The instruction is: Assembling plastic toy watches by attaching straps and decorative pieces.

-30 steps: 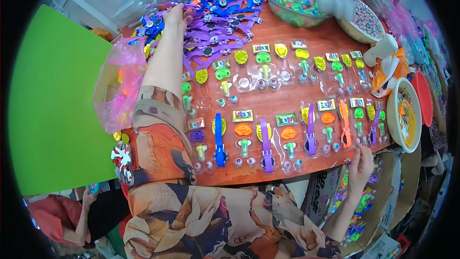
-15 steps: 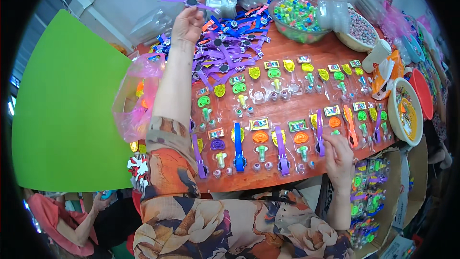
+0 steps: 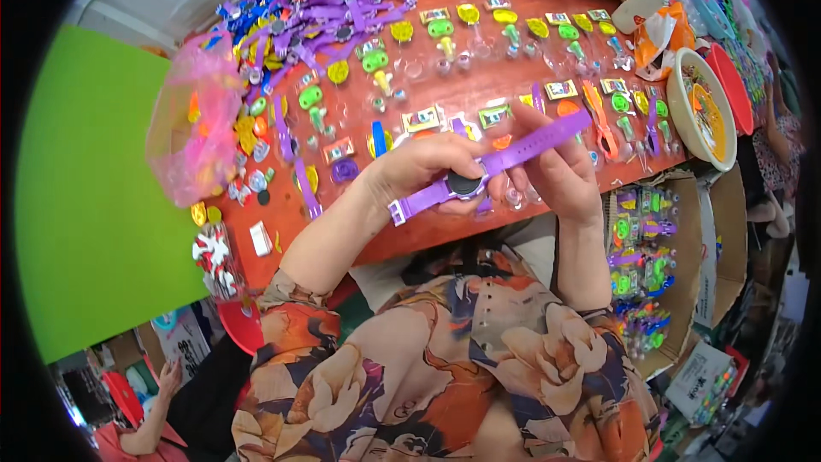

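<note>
My left hand is closed on a purple toy wristwatch, with its thumb at the dark round dial. The watch's straps are stretched out, and the buckle end points down and left. Just to the right, my right hand has its fingers apart behind the longer strap; whether they touch it I cannot tell. Under and around both hands lie clear plastic trays filled with small toys. Orange and purple toy watches lie across some of the trays in the near row.
A heap of purple and blue watches covers the far left. Along the right stand a cream bowl, a white cup and a cardboard box of filled packs. A pink plastic bag sits left. Another person's arm shows lower left.
My left hand has come back from the heap with the purple watch, now in front of my body. My right hand has risen beside it. The view has tilted downward.
</note>
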Available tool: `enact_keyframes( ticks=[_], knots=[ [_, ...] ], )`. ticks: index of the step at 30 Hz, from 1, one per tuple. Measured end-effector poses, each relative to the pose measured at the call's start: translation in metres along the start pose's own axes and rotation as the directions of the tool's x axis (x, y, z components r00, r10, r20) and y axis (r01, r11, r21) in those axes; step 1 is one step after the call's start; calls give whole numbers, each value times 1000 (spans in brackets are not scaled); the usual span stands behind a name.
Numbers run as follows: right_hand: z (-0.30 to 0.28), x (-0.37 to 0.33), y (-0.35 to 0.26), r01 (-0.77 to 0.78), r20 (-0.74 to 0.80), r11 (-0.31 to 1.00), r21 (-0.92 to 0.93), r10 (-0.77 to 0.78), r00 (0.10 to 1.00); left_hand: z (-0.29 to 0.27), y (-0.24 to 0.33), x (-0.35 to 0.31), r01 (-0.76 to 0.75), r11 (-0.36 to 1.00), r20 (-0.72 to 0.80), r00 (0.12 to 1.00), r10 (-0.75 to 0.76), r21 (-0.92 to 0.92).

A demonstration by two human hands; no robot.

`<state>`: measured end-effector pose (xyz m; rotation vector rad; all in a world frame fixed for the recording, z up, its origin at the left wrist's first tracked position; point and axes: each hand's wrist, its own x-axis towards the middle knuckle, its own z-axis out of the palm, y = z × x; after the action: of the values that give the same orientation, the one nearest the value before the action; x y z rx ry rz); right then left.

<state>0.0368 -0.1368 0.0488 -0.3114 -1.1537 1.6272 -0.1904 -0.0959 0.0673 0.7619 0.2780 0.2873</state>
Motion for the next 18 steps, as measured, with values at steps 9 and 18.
enact_keyframes(
  ticks=[9, 18],
  knots=[
    [8, -7, -11, 319, 31, 941, -113, -318, 948, -10, -46, -28, -498, 817, -223, 866, 448, -290],
    [44, -9, 6, -414, -351, 786, -460, 268, 897, 20, -61, -6, -402, 732, -693, 270, 669, 550]
  ],
)
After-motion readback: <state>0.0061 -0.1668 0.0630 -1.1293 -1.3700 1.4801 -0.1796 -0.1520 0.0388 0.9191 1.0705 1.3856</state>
